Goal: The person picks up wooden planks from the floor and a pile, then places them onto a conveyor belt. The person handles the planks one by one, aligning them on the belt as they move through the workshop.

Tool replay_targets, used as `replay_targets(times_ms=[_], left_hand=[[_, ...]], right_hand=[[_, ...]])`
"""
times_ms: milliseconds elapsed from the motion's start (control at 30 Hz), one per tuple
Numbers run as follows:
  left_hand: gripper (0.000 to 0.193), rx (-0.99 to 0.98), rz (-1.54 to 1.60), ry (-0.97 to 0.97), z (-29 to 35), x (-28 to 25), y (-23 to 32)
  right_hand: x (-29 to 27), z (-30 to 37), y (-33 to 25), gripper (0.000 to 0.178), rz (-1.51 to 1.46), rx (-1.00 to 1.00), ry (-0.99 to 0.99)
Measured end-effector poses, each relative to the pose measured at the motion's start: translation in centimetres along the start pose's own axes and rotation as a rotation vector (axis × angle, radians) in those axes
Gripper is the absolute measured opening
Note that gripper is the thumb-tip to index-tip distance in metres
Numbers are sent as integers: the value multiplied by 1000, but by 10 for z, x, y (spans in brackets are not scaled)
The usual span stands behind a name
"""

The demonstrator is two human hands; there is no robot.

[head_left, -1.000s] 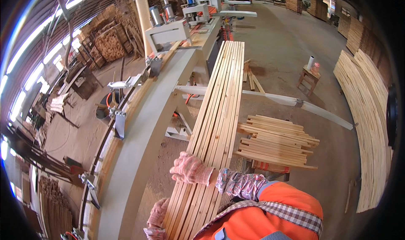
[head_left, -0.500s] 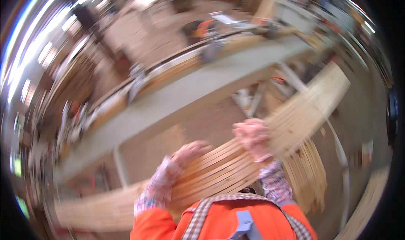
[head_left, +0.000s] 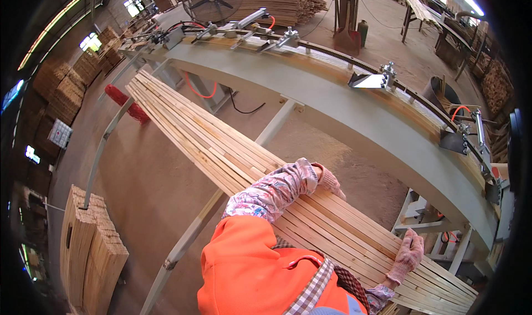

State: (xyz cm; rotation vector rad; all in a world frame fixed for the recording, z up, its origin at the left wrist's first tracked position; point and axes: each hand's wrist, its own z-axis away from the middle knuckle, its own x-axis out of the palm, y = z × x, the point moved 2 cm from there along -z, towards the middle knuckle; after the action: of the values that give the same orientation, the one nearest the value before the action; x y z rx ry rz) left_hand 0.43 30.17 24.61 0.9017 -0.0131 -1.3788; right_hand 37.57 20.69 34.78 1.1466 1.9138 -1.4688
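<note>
Long pale wooden strips (head_left: 332, 221) lie side by side in a flat row in front of me, running from the far left to the lower right. My left hand (head_left: 330, 183), in a pink knit glove, reaches across the row and curls over its far edge; its sleeve hides part of the strips. Farther right, my right hand (head_left: 408, 254), gloved alike, is closed on that same far edge. The undersides of both hands are hidden. Toward the far left, the strips fan slightly apart and their ends are uneven.
Beyond the strips runs a long grey machine beam (head_left: 332, 101) with metal clamps (head_left: 368, 80) along its top. Grey rails (head_left: 185, 243) cross under the strips. A stack of wood (head_left: 91, 248) stands at lower left, a red bundle (head_left: 126, 103) near the strips' far end.
The view has swung left, and the blur is gone. Both hands stay at the strips' far edge, now farther right in view. My left forearm now crosses over the row.
</note>
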Motion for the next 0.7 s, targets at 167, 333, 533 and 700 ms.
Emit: replay_targets(times_ms=[167, 333, 533, 700], left_hand=[[43, -71, 45, -14, 40, -25, 59], [63, -62, 2, -11, 53, -21, 58], [66, -171, -255, -32, 64, -30, 76], [55, -71, -851, 83, 43, -49, 111]], right_hand=[[-3, -5, 8, 19, -26, 63, 25], [-5, -2, 1, 19, -67, 108, -2], [-4, -4, -11, 16, -26, 111, -2], [-10, -5, -18, 14, 2, 47, 88]])
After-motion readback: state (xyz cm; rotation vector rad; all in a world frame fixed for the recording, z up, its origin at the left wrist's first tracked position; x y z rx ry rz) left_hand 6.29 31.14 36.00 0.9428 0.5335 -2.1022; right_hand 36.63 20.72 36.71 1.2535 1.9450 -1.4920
